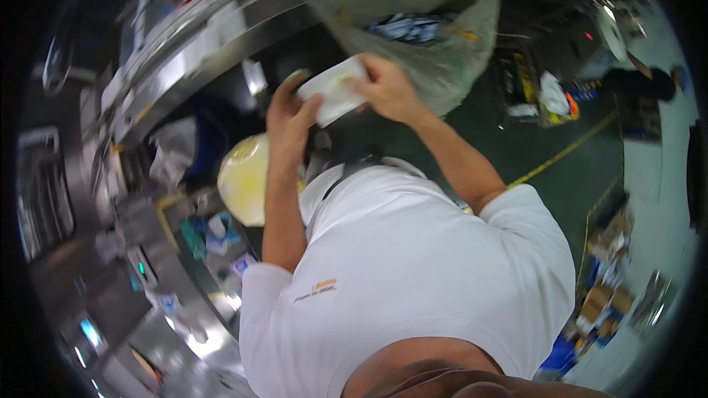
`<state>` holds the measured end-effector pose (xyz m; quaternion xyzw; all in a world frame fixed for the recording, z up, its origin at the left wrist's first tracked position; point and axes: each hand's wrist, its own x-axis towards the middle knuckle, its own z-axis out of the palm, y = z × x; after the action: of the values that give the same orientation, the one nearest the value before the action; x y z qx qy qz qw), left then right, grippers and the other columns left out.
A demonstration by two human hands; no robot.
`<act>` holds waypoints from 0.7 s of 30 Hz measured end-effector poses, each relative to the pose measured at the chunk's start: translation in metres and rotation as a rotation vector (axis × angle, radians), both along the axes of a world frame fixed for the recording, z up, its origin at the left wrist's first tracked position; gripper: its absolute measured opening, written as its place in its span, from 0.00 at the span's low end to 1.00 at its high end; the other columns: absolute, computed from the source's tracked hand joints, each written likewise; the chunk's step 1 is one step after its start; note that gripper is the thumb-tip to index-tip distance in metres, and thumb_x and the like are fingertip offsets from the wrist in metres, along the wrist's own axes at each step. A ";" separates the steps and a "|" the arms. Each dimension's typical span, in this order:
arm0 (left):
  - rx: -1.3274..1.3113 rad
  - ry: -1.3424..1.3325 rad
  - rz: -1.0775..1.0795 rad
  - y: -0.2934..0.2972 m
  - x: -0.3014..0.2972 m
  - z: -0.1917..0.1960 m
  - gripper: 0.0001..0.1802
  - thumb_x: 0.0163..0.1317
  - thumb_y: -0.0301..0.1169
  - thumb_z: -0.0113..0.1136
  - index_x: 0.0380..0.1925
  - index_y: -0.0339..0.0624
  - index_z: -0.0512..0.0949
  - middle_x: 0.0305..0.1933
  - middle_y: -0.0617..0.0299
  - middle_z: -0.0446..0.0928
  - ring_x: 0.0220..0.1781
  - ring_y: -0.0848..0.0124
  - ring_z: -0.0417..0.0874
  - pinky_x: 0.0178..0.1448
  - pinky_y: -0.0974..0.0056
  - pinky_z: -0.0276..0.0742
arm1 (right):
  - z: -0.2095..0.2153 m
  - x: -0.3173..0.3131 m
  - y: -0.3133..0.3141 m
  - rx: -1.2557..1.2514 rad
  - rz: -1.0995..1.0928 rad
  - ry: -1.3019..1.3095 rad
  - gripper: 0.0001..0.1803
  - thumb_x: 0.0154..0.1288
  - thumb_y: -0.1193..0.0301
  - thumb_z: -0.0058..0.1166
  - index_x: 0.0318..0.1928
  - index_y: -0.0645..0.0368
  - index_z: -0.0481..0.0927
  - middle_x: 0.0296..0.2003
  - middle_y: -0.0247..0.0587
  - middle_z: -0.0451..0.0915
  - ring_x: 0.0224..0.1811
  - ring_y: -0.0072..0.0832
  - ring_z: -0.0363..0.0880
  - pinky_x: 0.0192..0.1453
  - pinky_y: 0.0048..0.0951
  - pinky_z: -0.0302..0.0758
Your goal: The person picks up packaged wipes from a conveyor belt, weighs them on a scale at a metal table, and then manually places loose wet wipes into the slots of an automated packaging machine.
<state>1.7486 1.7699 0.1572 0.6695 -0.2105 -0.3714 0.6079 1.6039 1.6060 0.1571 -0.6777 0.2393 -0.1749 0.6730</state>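
Note:
A small, flat, white rectangular item (pixel 335 90), perhaps a packet or a box, is held up in front of me; blur hides its exact kind. My left hand (pixel 290 114) grips its left end, thumb on the near face and fingers behind. At the opposite end my right hand (pixel 391 90) is closed on it, with the thumb lying across its surface. A pale yellowish patch shows near the right thumb.
Beyond my hands hangs a large, pale open sack (pixel 450 66) holding crumpled wrappers. A round yellow-white object (pixel 243 184) sits left of my left forearm, near a dark blue bin (pixel 212 140). Metal machinery (pixel 184 66) runs along the left. Another person (pixel 641 82) is at far right.

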 end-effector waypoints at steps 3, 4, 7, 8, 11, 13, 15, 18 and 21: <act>-0.349 0.205 -0.003 0.004 -0.023 0.026 0.38 0.58 0.18 0.71 0.69 0.33 0.65 0.58 0.48 0.80 0.60 0.63 0.84 0.63 0.60 0.82 | 0.010 -0.009 0.003 0.087 -0.058 -0.108 0.12 0.77 0.70 0.56 0.52 0.66 0.79 0.40 0.38 0.84 0.36 0.21 0.84 0.31 0.25 0.85; -0.379 0.227 -0.016 0.008 -0.027 0.033 0.40 0.57 0.15 0.71 0.69 0.32 0.64 0.61 0.46 0.79 0.61 0.61 0.83 0.64 0.58 0.82 | 0.012 -0.009 0.009 0.071 -0.052 -0.158 0.12 0.78 0.70 0.55 0.53 0.66 0.78 0.40 0.38 0.84 0.36 0.21 0.84 0.31 0.25 0.85; -0.386 0.222 0.007 0.017 -0.039 0.047 0.39 0.59 0.17 0.73 0.69 0.33 0.65 0.61 0.47 0.80 0.61 0.61 0.83 0.65 0.59 0.81 | 0.025 -0.019 0.016 -0.004 -0.045 -0.279 0.15 0.80 0.67 0.53 0.56 0.66 0.78 0.41 0.38 0.84 0.36 0.20 0.84 0.30 0.23 0.84; -0.379 0.215 0.002 0.017 -0.041 0.050 0.39 0.59 0.16 0.72 0.69 0.32 0.64 0.61 0.46 0.79 0.62 0.60 0.83 0.65 0.59 0.82 | 0.028 -0.021 0.016 -0.013 -0.037 -0.289 0.16 0.80 0.66 0.53 0.56 0.67 0.78 0.40 0.38 0.84 0.35 0.20 0.84 0.30 0.23 0.83; -0.373 0.213 0.004 0.023 -0.048 0.059 0.40 0.59 0.17 0.73 0.69 0.33 0.64 0.61 0.46 0.79 0.62 0.60 0.83 0.66 0.58 0.82 | 0.033 -0.026 0.017 -0.015 -0.020 -0.291 0.16 0.80 0.66 0.53 0.55 0.67 0.79 0.39 0.38 0.84 0.33 0.19 0.83 0.29 0.22 0.82; -0.400 0.242 -0.015 0.027 -0.049 0.061 0.40 0.59 0.17 0.72 0.70 0.34 0.63 0.62 0.46 0.78 0.64 0.60 0.81 0.67 0.57 0.81 | 0.037 -0.027 0.018 0.014 -0.012 -0.259 0.16 0.80 0.65 0.53 0.54 0.67 0.79 0.38 0.37 0.84 0.32 0.19 0.83 0.28 0.22 0.81; -0.419 0.268 -0.056 0.027 -0.047 0.064 0.41 0.58 0.16 0.71 0.70 0.34 0.61 0.64 0.46 0.76 0.66 0.59 0.79 0.69 0.56 0.80 | 0.044 -0.026 0.014 0.083 -0.020 -0.194 0.16 0.81 0.64 0.52 0.54 0.67 0.80 0.38 0.37 0.84 0.31 0.19 0.82 0.28 0.22 0.81; -0.473 0.358 -0.082 0.030 -0.046 0.059 0.42 0.59 0.15 0.68 0.72 0.35 0.59 0.67 0.45 0.72 0.69 0.59 0.77 0.70 0.56 0.77 | 0.043 -0.022 0.010 0.184 -0.010 -0.133 0.18 0.81 0.63 0.51 0.54 0.67 0.80 0.38 0.37 0.85 0.31 0.19 0.82 0.28 0.23 0.81; -0.496 0.384 -0.074 0.034 -0.044 0.051 0.42 0.60 0.17 0.67 0.73 0.31 0.58 0.68 0.41 0.70 0.70 0.56 0.77 0.69 0.52 0.79 | 0.039 -0.022 0.013 0.220 0.000 -0.125 0.18 0.82 0.62 0.51 0.54 0.67 0.80 0.38 0.37 0.85 0.31 0.20 0.83 0.29 0.24 0.82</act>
<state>1.7044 1.8035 0.2083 0.4104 -0.2002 -0.4501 0.7674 1.5822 1.6187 0.1958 -0.5874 0.2145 -0.1896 0.7569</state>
